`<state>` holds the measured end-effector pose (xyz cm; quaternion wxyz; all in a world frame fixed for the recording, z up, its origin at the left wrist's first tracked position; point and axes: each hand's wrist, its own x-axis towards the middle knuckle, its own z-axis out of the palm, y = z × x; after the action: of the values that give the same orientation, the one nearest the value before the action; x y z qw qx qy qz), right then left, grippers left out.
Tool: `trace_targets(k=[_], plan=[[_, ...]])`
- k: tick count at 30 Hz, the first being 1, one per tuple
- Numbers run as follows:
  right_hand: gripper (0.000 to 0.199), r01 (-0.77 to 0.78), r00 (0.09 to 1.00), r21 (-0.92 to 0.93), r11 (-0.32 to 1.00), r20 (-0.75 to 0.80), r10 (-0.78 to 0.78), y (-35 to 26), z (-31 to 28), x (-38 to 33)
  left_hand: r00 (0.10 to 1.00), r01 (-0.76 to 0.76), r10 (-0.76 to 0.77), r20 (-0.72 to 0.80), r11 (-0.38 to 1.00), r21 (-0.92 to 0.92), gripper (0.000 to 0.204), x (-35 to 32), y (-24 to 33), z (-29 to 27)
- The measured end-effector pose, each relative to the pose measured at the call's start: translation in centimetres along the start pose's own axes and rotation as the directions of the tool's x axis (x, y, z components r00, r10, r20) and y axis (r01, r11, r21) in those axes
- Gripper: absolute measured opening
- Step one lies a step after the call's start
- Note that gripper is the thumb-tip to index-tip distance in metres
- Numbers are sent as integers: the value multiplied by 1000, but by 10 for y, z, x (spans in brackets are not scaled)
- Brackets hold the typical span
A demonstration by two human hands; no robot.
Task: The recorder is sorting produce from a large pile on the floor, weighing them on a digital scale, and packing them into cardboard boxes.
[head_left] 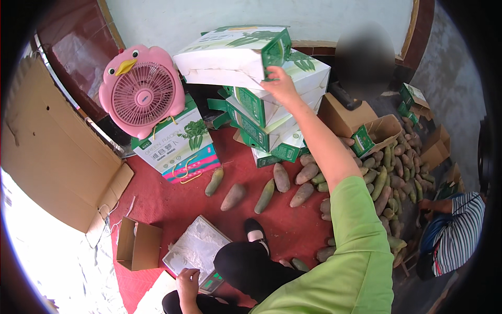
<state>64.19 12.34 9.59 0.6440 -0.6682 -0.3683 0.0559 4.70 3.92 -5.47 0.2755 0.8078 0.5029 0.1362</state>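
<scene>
My right hand reaches far forward and grips the near right edge of a white and green carton, its thumb and fingers at the corner. That carton sits tilted on top of a stack of similar cartons, some with green flaps sticking out. Low in the picture, my left hand hangs by my knee, fingers curled together and nothing visible in them. It is beside a flat scale with a pale, dusty plate and a green display.
A pink bird-shaped fan stands on a printed carton. Radishes lie on the red floor, heaped at right among open boxes. A small brown box stands left of the scale. A person in stripes sits at right.
</scene>
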Motion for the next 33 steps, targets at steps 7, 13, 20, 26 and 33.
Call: trace_targets(k=[7,13,20,26,33], plan=[[53,90,948,74,993,299,-108,-26,13,-1,1000,-3,3,-17,1000,-13,7,2,-2,0],[33,-246,962,287,926,-42,269,7,-24,53,999,33,-33,-16,999,39,7,2,-4,0],[43,-357,906,311,881,-117,408,39,-46,103,999,28,-30,11,992,120,8,6,-17,0],[56,-391,897,271,880,-102,430,41,-33,122,996,49,-59,60,986,157,10,13,-24,2],[55,-437,880,277,856,-64,471,50,-30,139,989,102,-115,88,984,147,10,14,-24,6]])
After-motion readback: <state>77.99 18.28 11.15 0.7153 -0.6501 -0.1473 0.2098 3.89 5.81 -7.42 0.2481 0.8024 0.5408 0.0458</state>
